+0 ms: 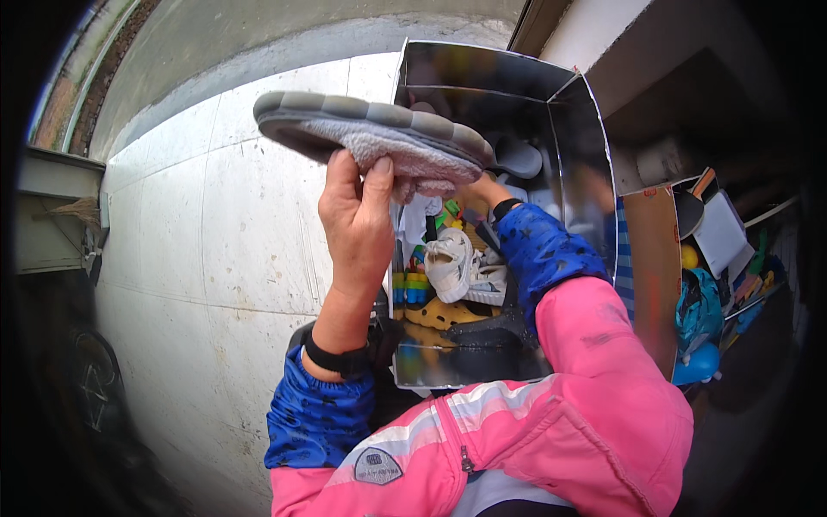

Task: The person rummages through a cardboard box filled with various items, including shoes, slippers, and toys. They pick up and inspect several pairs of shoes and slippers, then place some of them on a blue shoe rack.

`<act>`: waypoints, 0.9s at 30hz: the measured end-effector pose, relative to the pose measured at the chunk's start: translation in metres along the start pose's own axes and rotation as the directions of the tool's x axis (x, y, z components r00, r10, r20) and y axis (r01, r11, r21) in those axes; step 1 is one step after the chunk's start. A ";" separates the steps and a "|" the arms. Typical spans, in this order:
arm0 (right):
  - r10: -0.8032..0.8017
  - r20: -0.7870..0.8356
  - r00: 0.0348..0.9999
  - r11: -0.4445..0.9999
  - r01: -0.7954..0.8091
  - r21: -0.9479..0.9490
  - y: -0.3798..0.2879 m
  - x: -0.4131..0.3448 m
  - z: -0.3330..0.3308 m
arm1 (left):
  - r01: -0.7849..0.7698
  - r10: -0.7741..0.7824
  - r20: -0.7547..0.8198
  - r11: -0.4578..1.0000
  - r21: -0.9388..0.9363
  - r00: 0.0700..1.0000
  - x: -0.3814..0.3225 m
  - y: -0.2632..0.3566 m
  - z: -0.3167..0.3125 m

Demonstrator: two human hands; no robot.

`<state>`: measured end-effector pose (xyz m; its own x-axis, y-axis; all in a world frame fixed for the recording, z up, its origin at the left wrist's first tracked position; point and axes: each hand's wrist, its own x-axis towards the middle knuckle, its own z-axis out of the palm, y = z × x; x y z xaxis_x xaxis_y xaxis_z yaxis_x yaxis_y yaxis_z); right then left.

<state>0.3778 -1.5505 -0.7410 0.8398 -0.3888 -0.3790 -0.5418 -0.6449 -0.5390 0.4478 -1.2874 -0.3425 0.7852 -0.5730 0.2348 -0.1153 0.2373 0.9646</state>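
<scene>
My left hand pinches a fuzzy grey-pink slipper with a thick scalloped sole, held up on its side above the left part of a large box with shiny, reflective inner walls. Reaching down into that box, my right hand is mostly hidden behind the slipper's toe; whether it holds anything cannot be told. Near it in the box lie white sneakers, a yellow clog with holes, colourful toy pieces and a grey shoe or slipper.
A cardboard box to the right stands beside a teal bag, a blue balloon, a table tennis paddle and other items. Pale tiled floor stretches left. A straw broom is at the far left.
</scene>
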 end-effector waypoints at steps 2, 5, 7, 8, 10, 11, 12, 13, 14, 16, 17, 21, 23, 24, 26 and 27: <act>0.002 0.009 1.000 0.997 -0.001 -0.076 -0.009 -0.006 0.021 | 0.001 -0.001 -0.010 1.000 0.002 1.000 -0.005 0.002 0.003; 0.004 -0.124 0.992 0.999 -0.008 -0.037 -0.034 -0.010 0.032 | -0.004 0.002 -0.067 0.999 -0.034 0.998 -0.011 0.003 0.007; -0.009 -0.334 0.943 0.997 -0.019 -0.078 -0.044 -0.017 0.028 | 0.018 -0.020 -0.130 1.000 -0.018 0.991 -0.010 0.006 0.006; 0.070 -0.367 0.928 0.997 -0.074 0.004 -0.047 -0.020 0.022 | -0.001 -0.001 -0.169 1.000 -0.013 0.986 -0.009 0.007 0.007; 0.269 -0.388 0.882 0.962 -0.224 0.157 -0.048 -0.028 0.001 | -0.006 0.005 -0.247 1.000 -0.005 0.969 -0.005 0.010 0.006; 0.270 -0.444 0.854 0.960 -0.203 0.195 -0.050 -0.032 -0.013 | -0.044 0.031 -0.244 0.998 -0.049 0.969 -0.005 0.011 0.008; 0.315 -0.469 0.825 0.945 -0.229 0.232 -0.054 -0.034 -0.031 | -0.069 0.055 -0.232 0.996 -0.053 0.971 -0.004 0.011 0.009; 0.383 -0.474 0.793 0.920 -0.279 0.275 -0.059 -0.039 -0.053 | -0.079 0.063 -0.251 0.995 -0.057 0.966 -0.004 0.011 0.012; 0.390 -0.385 0.836 0.888 -0.232 0.396 -0.064 -0.043 -0.083 | -0.086 0.072 -0.252 0.995 -0.045 0.965 -0.004 0.010 0.016; 0.335 -0.200 0.921 0.748 -0.131 0.651 -0.079 -0.060 -0.151 | -0.089 0.074 -0.228 0.994 -0.058 0.971 -0.003 0.010 0.023; 0.244 -0.133 0.960 0.630 -0.053 0.775 -0.085 -0.076 -0.185 | -0.089 0.074 -0.205 0.994 -0.065 0.976 -0.003 0.010 0.025; 0.012 -0.272 0.962 0.707 0.184 0.682 -0.085 -0.173 -0.314 | -0.070 0.071 -0.183 0.997 0.015 0.980 -0.008 0.007 0.027; -0.096 -0.490 0.866 0.871 0.311 0.380 -0.070 -0.237 -0.365 | -0.034 0.037 -0.069 0.999 0.035 0.997 -0.011 0.004 0.025; -0.162 -0.566 0.808 0.880 0.377 0.287 -0.057 -0.278 -0.381 | -0.026 0.027 -0.020 0.998 0.048 0.999 -0.013 0.002 0.024; -0.048 -0.739 0.672 0.971 0.204 0.122 -0.031 -0.351 -0.399 | -0.035 0.030 0.058 0.994 0.099 0.998 -0.015 -0.003 0.024; 0.011 -0.780 0.626 0.997 0.051 0.054 -0.018 -0.389 -0.402 | -0.034 0.024 0.091 0.993 0.112 0.996 -0.015 -0.006 0.024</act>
<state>0.0750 -1.6521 -0.2808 0.5468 -0.7634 0.3439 -0.4994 -0.6270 -0.5978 0.4218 -1.2988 -0.3487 0.7233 -0.6363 0.2681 -0.2100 0.1672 0.9633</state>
